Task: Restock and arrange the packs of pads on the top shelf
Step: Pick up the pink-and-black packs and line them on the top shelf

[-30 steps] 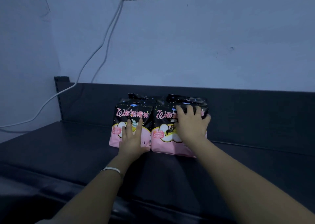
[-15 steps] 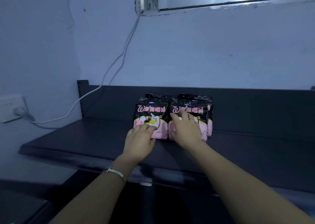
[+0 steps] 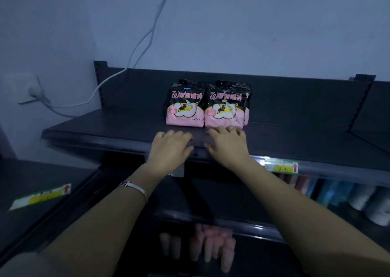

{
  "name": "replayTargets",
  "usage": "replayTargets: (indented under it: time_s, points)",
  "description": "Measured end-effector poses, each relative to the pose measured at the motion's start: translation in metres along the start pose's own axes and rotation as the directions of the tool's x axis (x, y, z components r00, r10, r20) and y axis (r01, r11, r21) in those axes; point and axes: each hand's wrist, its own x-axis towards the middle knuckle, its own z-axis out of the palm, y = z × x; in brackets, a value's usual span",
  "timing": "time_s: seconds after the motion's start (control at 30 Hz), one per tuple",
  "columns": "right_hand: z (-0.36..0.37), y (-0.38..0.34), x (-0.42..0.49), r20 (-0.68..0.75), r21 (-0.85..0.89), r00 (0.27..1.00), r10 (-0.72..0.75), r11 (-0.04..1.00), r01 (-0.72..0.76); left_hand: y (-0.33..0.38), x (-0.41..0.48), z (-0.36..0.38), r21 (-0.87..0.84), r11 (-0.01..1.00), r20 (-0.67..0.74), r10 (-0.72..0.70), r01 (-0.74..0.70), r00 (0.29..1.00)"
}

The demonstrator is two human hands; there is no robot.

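Arranging seems the step in hand: the left pack [image 3: 184,105] and right pack [image 3: 224,109] of pads stand upright, touching side by side, on the top shelf [image 3: 101,127], with another tucked behind the right one. I read the left hand [image 3: 168,148] and right hand [image 3: 228,144] as free, fingers loosely curled around nothing, over the shelf's front edge. Both packs sit just beyond the fingertips, the right pack nearest. Next, I judge, more packs must be fetched and set beside these, fronts level
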Motion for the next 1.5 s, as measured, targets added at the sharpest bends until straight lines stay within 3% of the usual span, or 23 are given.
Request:
replayTargets:
  time_s: [0.13, 0.33, 0.43, 0.53, 0.7, 1.1, 1.23, 1.5]
  points:
    - [-0.002, -0.005, -0.030, 0.035, 0.069, 0.998, -0.059, 0.996, 0.056, 0.008, -0.034, -0.014, 0.051, 0.999, 0.074, -0.023, 0.019, 0.997]
    - [0.005, 0.008, -0.094, 0.094, 0.172, 0.979, -0.178, 0.972, 0.160, 0.045, -0.100, -0.018, 0.188, 0.982, -0.002, -0.033, 0.033, 0.999]
    - [0.010, 0.019, -0.128, 0.117, 0.206, 0.963, -0.242, 0.955, 0.215, 0.074, -0.130, -0.024, 0.257, 0.965, 0.033, -0.063, 0.053, 0.997]
    - [0.018, 0.023, -0.155, 0.131, 0.257, 0.943, -0.307, 0.929, 0.266, 0.100, -0.158, -0.032, 0.213, 0.966, 0.136, -0.176, 0.145, 0.975]
    - [0.035, 0.015, -0.190, 0.152, 0.286, 0.918, -0.366, 0.906, 0.314, 0.110, -0.207, -0.030, 0.210, 0.945, 0.164, -0.286, 0.250, 0.944]
    - [0.091, -0.035, -0.266, 0.334, 0.332, 0.884, -0.328, 0.918, 0.215, 0.095, -0.323, 0.017, 0.098, 0.953, 0.174, -0.300, 0.286, 0.938]
    - [0.128, -0.049, -0.302, 0.381, 0.356, 0.869, -0.316, 0.917, 0.178, 0.093, -0.366, 0.050, 0.039, 0.951, 0.241, -0.307, 0.307, 0.921]
    - [0.232, -0.048, -0.386, 0.559, 0.371, 0.756, -0.342, 0.918, 0.141, 0.129, -0.467, 0.146, -0.019, 0.941, 0.447, -0.294, 0.338, 0.845]
